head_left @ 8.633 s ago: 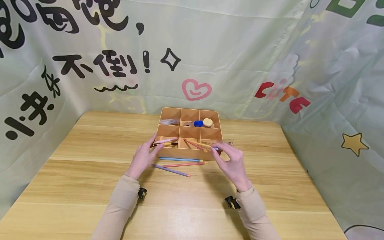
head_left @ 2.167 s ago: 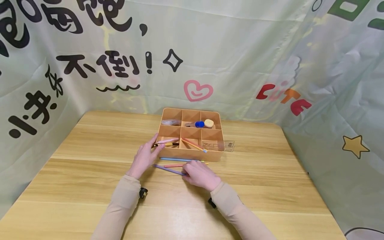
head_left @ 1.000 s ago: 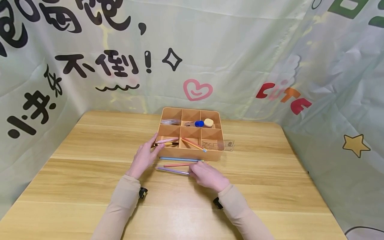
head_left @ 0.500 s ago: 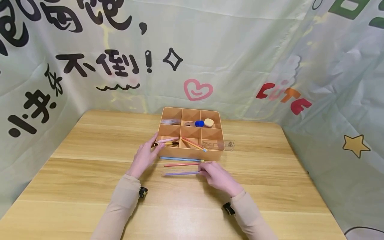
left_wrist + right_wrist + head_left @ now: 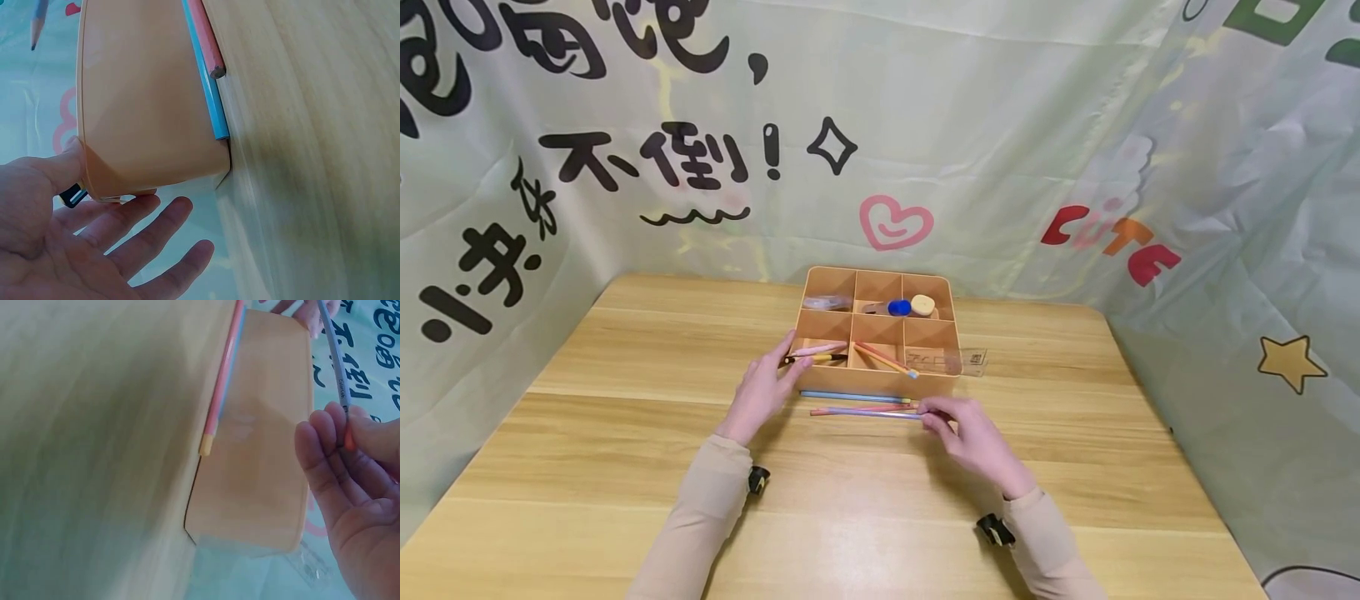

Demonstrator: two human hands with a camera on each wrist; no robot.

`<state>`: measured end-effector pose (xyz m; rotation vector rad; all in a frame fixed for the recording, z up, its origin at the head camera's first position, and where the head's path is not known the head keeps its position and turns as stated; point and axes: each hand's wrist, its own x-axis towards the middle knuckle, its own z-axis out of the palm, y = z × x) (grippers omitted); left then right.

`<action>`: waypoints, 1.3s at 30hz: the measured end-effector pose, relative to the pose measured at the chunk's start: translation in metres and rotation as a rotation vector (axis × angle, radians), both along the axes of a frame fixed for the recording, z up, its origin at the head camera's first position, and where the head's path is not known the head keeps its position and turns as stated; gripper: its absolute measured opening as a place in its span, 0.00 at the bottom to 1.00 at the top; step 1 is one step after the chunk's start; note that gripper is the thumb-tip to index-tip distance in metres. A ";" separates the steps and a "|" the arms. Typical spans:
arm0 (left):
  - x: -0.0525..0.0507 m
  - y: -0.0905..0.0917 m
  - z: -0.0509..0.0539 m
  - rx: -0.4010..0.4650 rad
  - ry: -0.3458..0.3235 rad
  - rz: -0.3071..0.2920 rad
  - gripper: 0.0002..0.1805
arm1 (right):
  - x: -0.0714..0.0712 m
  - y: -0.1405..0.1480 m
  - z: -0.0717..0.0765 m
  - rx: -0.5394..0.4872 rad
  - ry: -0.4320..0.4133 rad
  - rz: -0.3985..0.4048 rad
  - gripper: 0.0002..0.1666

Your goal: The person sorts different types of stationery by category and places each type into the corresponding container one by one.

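A tan organizer box with several compartments stands at the far side of the table. My left hand holds its near left corner, thumb at the rim and fingers along the side wall. My right hand pinches a purple pencil by its reddish end, between thumb and fingers; the right wrist view shows this purple pencil raised off the table. In front of the box lie a blue pencil and a red pencil, side by side.
Inside the box are a pink pen, a yellow-and-black brush-like stick, orange-toned pencils, a blue-capped item and a cream round item. A clear ruler pokes out at right. Printed cloth hangs behind.
My right hand has picked up the purple pencil from the table and moved it right and toward the box, turning it level. The left hand has stayed at the box corner.
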<state>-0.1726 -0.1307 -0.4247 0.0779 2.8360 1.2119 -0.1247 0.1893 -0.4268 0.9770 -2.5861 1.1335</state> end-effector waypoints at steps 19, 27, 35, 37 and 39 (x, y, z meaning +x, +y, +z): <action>0.000 0.000 -0.001 0.010 0.007 0.001 0.38 | 0.001 0.014 0.014 -0.325 0.147 0.081 0.15; 0.000 0.000 -0.001 0.009 0.013 0.000 0.38 | 0.000 0.012 0.018 -0.403 0.156 0.069 0.13; 0.000 0.000 0.000 -0.015 0.028 0.005 0.37 | -0.003 0.007 0.025 -0.514 0.228 0.076 0.16; 0.000 0.000 -0.001 -0.017 0.029 0.005 0.37 | -0.004 0.005 0.028 -0.523 0.269 0.063 0.17; 0.000 0.001 -0.001 -0.016 0.030 0.006 0.37 | -0.005 0.002 0.030 -0.508 0.318 0.028 0.16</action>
